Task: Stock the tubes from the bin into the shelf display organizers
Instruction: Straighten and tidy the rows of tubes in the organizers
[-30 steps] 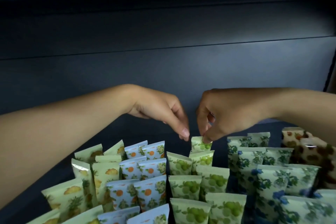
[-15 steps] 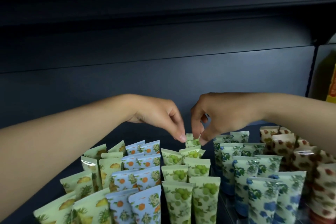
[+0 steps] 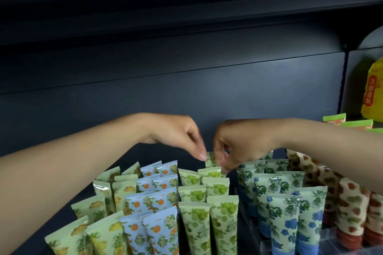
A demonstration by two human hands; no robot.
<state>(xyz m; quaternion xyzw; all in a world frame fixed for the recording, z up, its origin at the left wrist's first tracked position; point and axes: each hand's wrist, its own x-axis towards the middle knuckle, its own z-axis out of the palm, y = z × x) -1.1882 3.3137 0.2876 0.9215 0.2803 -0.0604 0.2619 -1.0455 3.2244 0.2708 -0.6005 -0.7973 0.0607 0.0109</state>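
Pineapple tubes (image 3: 103,213) stand in rows at the far left of the shelf (image 3: 145,109), with orange tubes (image 3: 157,198) just beside them. The left hand (image 3: 176,134) reaches in from the left, fingers curled downward, index tip touching the top edge of the rear green tube (image 3: 210,160). Green tubes (image 3: 207,203) fill the centre rows, upright. The right hand (image 3: 238,143) comes in from the right, thumb and fingers pinching that same rear green tube at the back of its row. Blue tubes (image 3: 279,203) stand to the right, then brown tubes (image 3: 352,203). A yellow packet (image 3: 373,93) sits in the neighbouring bay at far right.
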